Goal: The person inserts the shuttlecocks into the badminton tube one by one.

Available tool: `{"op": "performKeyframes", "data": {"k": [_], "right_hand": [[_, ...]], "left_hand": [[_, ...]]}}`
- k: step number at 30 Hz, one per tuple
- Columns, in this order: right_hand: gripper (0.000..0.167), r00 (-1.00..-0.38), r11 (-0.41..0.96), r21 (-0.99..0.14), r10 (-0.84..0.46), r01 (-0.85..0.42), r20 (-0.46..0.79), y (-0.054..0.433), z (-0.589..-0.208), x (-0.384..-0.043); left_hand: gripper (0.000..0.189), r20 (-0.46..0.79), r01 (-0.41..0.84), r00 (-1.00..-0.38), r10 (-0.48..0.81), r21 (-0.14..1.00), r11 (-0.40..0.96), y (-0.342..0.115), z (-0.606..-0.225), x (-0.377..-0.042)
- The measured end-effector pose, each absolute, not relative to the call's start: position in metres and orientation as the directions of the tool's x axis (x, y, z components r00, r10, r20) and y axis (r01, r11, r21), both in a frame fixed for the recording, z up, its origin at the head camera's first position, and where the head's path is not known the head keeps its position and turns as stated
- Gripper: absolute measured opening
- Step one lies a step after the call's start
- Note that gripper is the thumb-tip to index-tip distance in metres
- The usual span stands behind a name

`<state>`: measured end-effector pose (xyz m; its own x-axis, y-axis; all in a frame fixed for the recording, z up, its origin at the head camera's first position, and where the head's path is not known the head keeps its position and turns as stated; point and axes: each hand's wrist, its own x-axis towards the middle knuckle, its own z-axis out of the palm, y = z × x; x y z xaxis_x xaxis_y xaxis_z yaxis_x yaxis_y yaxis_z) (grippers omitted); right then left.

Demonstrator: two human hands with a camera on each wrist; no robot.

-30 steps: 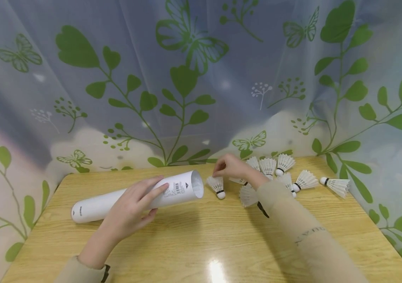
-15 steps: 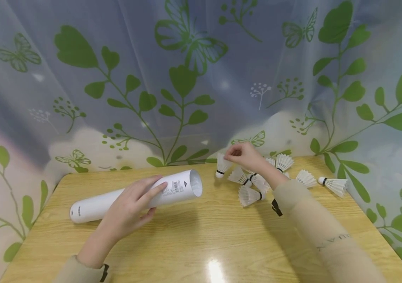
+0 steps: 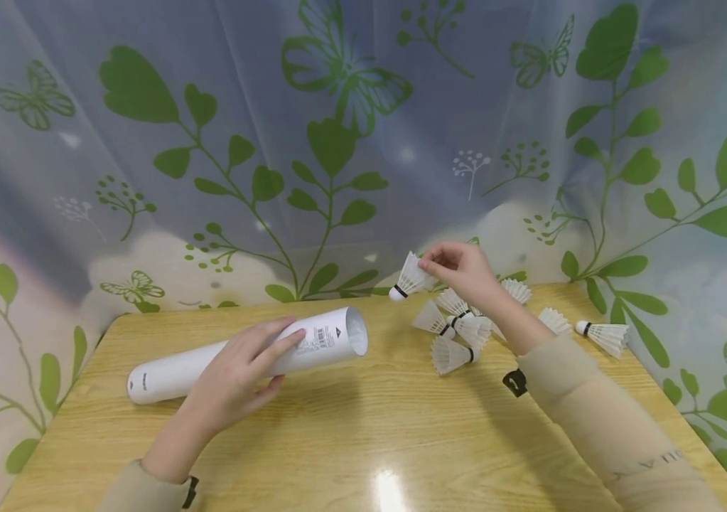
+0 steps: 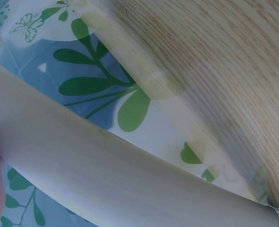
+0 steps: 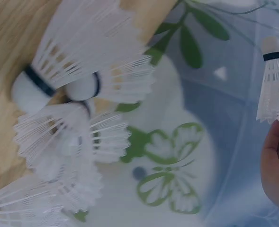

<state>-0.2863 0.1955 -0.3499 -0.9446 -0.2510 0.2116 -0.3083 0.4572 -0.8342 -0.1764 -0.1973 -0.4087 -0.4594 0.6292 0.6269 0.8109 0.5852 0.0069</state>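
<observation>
The left hand (image 3: pixel 235 380) rested on the tube (image 3: pixel 248 355), fingers nearly straight along its upper side and the thumb against its near side. The tube lay on its side on the left half of the tabletop (image 3: pixel 363 434), its open mouth turned toward the middle and its closed end toward the left edge. In the left wrist view the tube (image 4: pixel 106 175) ran close across the picture.

The right hand (image 3: pixel 459 270) was raised above the far edge, right of centre, and pinched a shuttlecock (image 3: pixel 409 276) by its feathers, cork tilted down and to the left. The right wrist view showed the shuttlecock (image 5: pixel 275 80) at the fingertips (image 5: pixel 277 156).

More shuttlecocks (image 3: pixel 455 334) lay heaped near the far right corner, some touching; one (image 3: pixel 606 334) lay apart by the right edge.
</observation>
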Motion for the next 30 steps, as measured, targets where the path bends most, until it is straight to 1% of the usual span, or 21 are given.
{"op": "performKeyframes", "data": {"k": [2,5,9,13,21,27,30], "right_hand": [[0.017,-0.941,0.447,-0.833,-0.242,-0.326,0.239,0.193,-0.346,-0.28],[0.015,-0.92,0.44,-0.81,-0.245,-0.388,0.307,0.188,-0.34,-0.268],[0.01,-0.867,0.405,-0.767,-0.26,-0.497,0.425,0.181,-0.335,-0.252],[0.005,-0.819,0.342,-0.744,-0.275,-0.574,0.504,0.17,-0.334,-0.239],[0.003,-0.758,0.208,-0.74,-0.33,-0.64,0.563,0.147,-0.342,-0.225],[0.007,-0.731,0.156,-0.728,-0.326,-0.667,0.6,0.135,-0.352,-0.218],[0.009,-0.709,0.162,-0.704,-0.336,-0.691,0.619,0.132,-0.356,-0.214]], "left_hand": [[0.086,0.629,0.812,-0.457,0.629,0.006,0.584,-0.197,-0.409,-0.177],[0.087,0.632,0.814,-0.452,0.63,0.002,0.581,-0.196,-0.409,-0.177],[0.088,0.633,0.816,-0.449,0.63,0.003,0.579,-0.194,-0.409,-0.178],[0.087,0.634,0.814,-0.45,0.629,0.002,0.581,-0.194,-0.409,-0.178],[0.088,0.637,0.814,-0.446,0.628,-0.004,0.582,-0.194,-0.408,-0.179],[0.086,0.638,0.815,-0.444,0.629,-0.003,0.579,-0.194,-0.407,-0.179],[0.088,0.643,0.812,-0.444,0.625,-0.007,0.584,-0.194,-0.407,-0.178]]}}
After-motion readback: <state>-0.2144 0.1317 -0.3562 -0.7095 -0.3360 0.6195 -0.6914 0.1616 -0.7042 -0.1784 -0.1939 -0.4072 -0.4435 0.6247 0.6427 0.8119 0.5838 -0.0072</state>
